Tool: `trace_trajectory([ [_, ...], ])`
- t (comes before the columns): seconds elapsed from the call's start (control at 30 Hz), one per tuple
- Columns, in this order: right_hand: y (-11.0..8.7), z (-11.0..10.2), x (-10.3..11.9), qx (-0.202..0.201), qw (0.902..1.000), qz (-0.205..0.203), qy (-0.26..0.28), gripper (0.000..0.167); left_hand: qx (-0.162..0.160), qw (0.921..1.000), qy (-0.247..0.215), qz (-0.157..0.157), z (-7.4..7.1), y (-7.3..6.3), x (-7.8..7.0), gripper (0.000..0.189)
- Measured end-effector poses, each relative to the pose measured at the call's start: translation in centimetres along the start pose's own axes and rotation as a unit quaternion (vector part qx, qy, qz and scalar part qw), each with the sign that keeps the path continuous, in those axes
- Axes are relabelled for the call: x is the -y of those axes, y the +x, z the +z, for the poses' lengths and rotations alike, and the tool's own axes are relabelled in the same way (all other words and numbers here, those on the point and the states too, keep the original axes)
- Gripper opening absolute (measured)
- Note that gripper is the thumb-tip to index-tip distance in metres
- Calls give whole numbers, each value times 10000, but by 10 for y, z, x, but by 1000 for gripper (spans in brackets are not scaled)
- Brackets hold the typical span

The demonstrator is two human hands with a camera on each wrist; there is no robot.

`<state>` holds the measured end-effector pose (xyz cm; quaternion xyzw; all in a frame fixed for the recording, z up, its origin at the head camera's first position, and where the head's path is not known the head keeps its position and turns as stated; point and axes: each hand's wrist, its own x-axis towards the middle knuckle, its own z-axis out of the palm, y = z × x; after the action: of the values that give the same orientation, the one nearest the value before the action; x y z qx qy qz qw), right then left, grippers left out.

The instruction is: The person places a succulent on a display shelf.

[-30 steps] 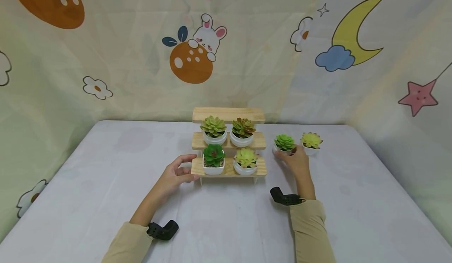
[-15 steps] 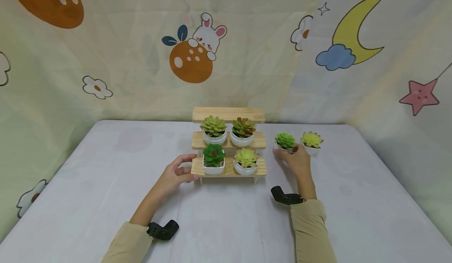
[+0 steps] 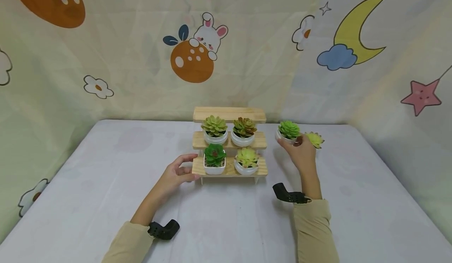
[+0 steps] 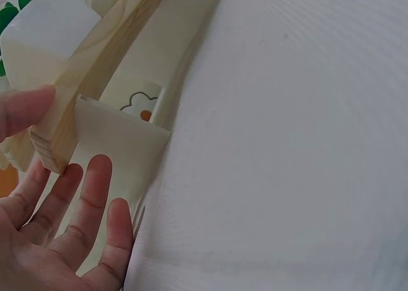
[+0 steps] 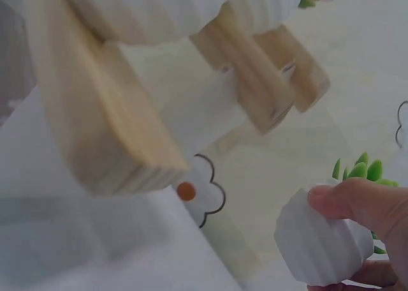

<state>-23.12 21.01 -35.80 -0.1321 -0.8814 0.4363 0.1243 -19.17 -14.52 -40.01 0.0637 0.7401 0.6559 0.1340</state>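
My right hand [image 3: 300, 151] pinches the white ribbed pot of a bright green succulent [image 3: 289, 129], raised off the table to the right of the stand. In the right wrist view the thumb lies across this pot [image 5: 322, 237]. My left hand [image 3: 178, 172] holds the left end of the lowest board of a three-step wooden plant stand [image 3: 229, 172]; in the left wrist view its thumb lies on the board [image 4: 105, 55], with other fingers spread below. Two potted succulents stand on the middle step, a pale green one [image 3: 214, 126] and a reddish one [image 3: 244, 127]. The lowest step carries a dark green succulent [image 3: 214, 155] and a yellow-green one [image 3: 247, 157].
Behind my right hand, a yellow-green succulent [image 3: 315, 139] sits on the table, its pot hidden. The stand's top board [image 3: 229, 114] bears nothing. A white cloth [image 3: 226, 223] covers the table, and a printed curtain [image 3: 254, 66] hangs behind it.
My right hand has lifted the bright green succulent off the table, upward and slightly to the right. It now covers the pot of the yellow-green succulent behind. My left hand stays on the stand.
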Motion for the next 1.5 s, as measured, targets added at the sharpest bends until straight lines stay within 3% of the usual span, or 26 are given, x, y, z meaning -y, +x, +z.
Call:
trace_trajectory([
  [0.33,-9,-11,27,-200,9982,-293,493,67,20,10000,55,58,-1,-3,-2,61],
  [0.67,-21,-18,59,-362,9958,-670,506,68,103,9999,-28,67,1,-1,-1,60],
  [0.93,-23,-9,88,111,9925,-1046,627,72,89,9999,-31,139,2,-1,-1,61],
  [1.23,-5,1,123,954,9840,-1502,34,72,40,10000,-18,80,1,-2,-1,60],
  [1.5,9,10,146,1619,9720,-1615,-537,64,41,10000,-39,50,1,-2,-1,61],
])
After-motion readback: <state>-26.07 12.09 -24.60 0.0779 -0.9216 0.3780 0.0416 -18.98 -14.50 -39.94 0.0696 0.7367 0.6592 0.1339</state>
